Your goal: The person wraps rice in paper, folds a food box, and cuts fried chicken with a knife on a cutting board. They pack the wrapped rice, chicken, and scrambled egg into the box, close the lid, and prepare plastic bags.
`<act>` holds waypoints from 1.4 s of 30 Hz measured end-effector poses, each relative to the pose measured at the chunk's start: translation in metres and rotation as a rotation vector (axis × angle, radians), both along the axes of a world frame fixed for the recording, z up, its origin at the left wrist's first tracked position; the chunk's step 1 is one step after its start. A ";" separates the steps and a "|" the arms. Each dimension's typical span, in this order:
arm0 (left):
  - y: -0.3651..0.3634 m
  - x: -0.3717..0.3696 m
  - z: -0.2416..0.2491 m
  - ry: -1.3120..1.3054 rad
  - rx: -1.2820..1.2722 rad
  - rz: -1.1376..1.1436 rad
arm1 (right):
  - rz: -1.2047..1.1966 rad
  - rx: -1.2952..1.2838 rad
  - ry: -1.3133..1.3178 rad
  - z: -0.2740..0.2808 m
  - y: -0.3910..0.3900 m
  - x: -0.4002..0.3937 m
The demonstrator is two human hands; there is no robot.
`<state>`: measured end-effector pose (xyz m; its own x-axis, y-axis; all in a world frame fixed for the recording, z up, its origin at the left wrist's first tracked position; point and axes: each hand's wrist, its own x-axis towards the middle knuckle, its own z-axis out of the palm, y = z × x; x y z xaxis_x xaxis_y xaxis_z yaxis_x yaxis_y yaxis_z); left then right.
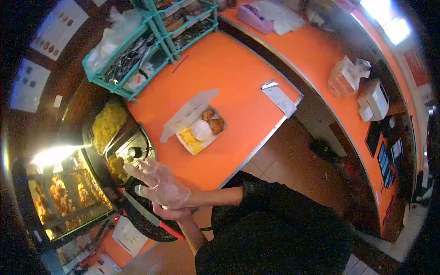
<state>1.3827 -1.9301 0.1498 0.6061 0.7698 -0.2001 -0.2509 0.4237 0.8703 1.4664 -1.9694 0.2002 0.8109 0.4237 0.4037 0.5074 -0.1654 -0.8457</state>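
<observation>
My right hand (pixel 160 185) wears a clear plastic glove. Its fingers are spread toward the food pans, with nothing held between them. Just below it, my bare left hand (pixel 172 212) is closed at the wrist edge of the glove, its fingertips mostly hidden. A knife (pixel 145 211) with a red handle lies close under both hands, across a black round container (pixel 153 233). Beyond my right fingertips is a metal pan (pixel 130 144) with a dark-knobbed utensil in it. On the orange counter (pixel 243 82), an open takeaway box (pixel 198 149) holds rice, fried chicken and yellow food.
Teal crates (pixel 130 94) stand along the counter's far side. A yellow-filled container (pixel 110 123) and a lit display case (pixel 68 197) of fried food are at left. A clipboard (pixel 280 101) lies near the counter corner. Across the aisle, a second counter (pixel 316 73) bears a white machine (pixel 373 100).
</observation>
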 end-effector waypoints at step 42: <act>0.083 0.024 -0.103 1.183 0.846 -0.246 | -0.284 -0.617 -0.383 -0.214 -0.183 0.584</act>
<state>1.4069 -1.8467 0.0464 0.5440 0.8114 -0.2137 0.7674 -0.3781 0.5178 2.0504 -2.1528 -0.0135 0.7735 0.4597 0.4363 0.6134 -0.7162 -0.3328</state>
